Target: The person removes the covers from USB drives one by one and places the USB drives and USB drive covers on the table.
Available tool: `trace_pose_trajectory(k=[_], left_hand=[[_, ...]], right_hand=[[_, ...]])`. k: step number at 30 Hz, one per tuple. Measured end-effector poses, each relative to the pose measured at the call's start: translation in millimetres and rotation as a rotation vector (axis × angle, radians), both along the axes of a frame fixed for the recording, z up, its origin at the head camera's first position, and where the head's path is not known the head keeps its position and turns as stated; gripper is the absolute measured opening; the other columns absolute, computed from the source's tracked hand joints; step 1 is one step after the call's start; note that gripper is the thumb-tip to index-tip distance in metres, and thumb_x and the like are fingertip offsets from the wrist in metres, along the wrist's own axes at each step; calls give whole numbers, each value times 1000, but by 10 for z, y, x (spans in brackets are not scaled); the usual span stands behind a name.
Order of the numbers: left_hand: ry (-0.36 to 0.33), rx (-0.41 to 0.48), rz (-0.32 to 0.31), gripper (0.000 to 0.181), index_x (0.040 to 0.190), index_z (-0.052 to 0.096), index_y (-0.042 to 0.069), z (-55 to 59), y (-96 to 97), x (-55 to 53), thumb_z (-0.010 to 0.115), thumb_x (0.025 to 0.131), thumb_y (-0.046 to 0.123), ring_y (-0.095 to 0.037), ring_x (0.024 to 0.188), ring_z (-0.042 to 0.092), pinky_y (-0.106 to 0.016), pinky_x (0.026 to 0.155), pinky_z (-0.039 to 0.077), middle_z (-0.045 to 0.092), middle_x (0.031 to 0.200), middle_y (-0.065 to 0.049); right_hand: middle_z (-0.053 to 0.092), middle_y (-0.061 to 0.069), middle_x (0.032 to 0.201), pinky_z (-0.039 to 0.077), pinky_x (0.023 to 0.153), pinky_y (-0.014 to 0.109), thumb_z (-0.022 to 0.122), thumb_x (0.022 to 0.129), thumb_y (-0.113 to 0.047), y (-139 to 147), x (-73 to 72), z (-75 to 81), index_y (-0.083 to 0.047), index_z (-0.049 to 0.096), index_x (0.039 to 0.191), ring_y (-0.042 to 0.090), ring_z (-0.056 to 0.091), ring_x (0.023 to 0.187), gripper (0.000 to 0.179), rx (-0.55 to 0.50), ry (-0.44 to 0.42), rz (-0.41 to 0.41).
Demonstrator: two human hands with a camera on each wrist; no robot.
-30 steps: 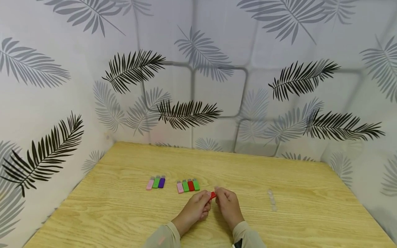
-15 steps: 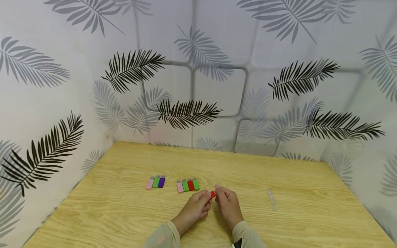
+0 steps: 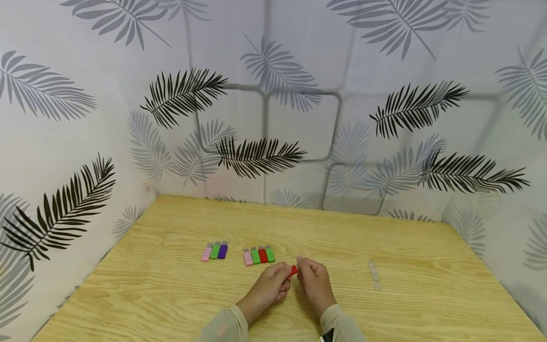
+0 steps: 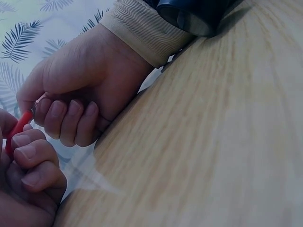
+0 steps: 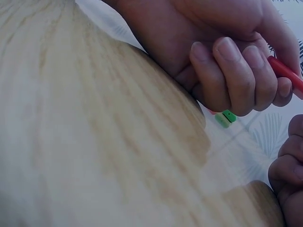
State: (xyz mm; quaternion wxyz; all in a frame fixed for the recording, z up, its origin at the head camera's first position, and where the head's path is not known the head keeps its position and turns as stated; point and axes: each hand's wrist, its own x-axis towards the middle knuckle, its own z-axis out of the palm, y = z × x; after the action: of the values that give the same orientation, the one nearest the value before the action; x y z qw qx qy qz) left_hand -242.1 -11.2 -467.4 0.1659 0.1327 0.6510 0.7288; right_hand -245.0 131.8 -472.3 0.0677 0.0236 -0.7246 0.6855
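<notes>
My left hand [image 3: 269, 286] pinches a red USB flash drive [image 3: 294, 270] between thumb and forefinger, low over the table. Its red body also shows between the fingers in the left wrist view, where the flash drive [image 4: 19, 128] points at the other hand. My right hand [image 3: 315, 281] has its fingers curled, and its thumb and forefinger pinch the drive's far end, mostly hidden by the fingertips. Beyond the left hand lies a row of pink, green and red flash drives [image 3: 262, 255]. Farther left is a second group, with pink, green and purple flash drives [image 3: 222, 251].
A line of small clear pieces [image 3: 374, 276], like caps, lies on the wooden table [image 3: 427, 266] to the right. Patterned leaf-print cloth [image 3: 299, 123] walls the table at the back and sides. A dark device [image 4: 189, 16] sits at the right wrist.
Both hands stay nearly in place around the red flash drive. The drive and the right fingertips shift only slightly; the rows on the table have not moved.
</notes>
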Motion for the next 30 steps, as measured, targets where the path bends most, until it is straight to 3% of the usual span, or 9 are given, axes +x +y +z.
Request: trace_pose_trajectory(k=[17, 25, 30], left_hand=[[14, 20, -15, 26, 83, 49, 3, -17, -1, -10, 45, 102, 21, -5, 47, 30, -16, 41, 25, 37, 60, 3], [16, -30, 24, 21, 81, 52, 6, 9, -8, -3, 51, 97, 19, -7, 47, 32, -17, 42, 27, 37, 58, 3], [4, -22, 64, 28, 87, 52, -5, -7, -7, -18, 49, 98, 20, -7, 47, 32, -17, 42, 28, 37, 59, 3]], right_hand=[[37, -2, 50, 28, 43, 21, 55, 98, -23, -2, -9, 8, -4, 40, 58, 9, 33, 44, 47, -11, 2, -33], [50, 0, 64, 37, 45, 21, 69, 90, -28, 0, -18, -1, -1, 61, 88, 10, 43, 51, 29, -71, -10, -75], [57, 2, 71, 41, 49, 21, 70, 89, -25, 11, -28, -9, 1, 65, 94, 10, 49, 57, 27, -131, -10, -78]])
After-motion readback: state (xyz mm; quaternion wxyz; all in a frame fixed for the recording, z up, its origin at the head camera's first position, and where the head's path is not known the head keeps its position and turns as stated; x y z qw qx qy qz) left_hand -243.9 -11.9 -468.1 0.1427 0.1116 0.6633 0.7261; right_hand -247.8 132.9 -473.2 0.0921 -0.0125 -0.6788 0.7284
